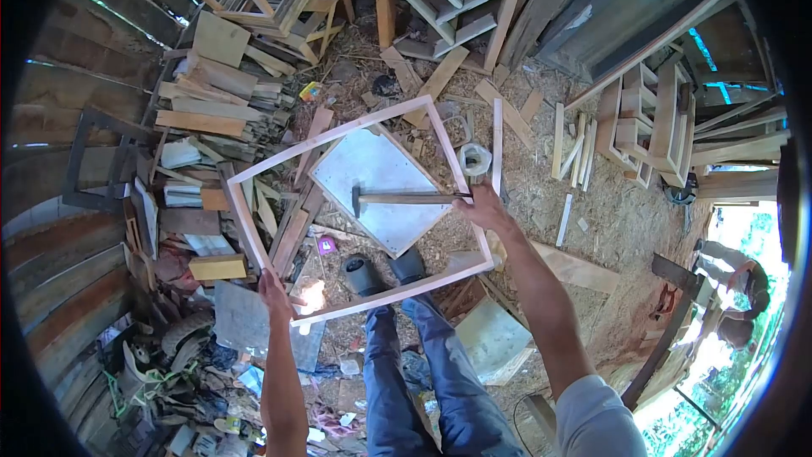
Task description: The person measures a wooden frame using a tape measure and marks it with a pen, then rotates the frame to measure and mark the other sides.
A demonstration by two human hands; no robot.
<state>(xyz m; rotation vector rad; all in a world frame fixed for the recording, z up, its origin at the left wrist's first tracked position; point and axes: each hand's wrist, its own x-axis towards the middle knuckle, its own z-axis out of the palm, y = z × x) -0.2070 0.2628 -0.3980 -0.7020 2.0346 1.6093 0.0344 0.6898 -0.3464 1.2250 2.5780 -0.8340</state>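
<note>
A rectangular wooden frame (336, 130) of pale slats is held up in front of me, tilted, above the ground. My left hand (273, 294) is closed around its lower left corner. On the opposite side, my right hand (485, 206) grips the end of a hammer (406, 199) and rests against the frame's right slat. The hammer's handle points left across the frame's opening, with its dark head at the far end. Seen through the opening, a white panel with wooden edging (385, 161) lies below. Right fingers are partly hidden.
Scrap boards (211, 110) are piled along the left wall. A roll of clear tape or wrap (474, 158) lies beside an upright slat (497, 144). Wooden racks (655, 118) stand at right. Below my legs (440, 372) lies another white panel (492, 343), among sawdust and litter.
</note>
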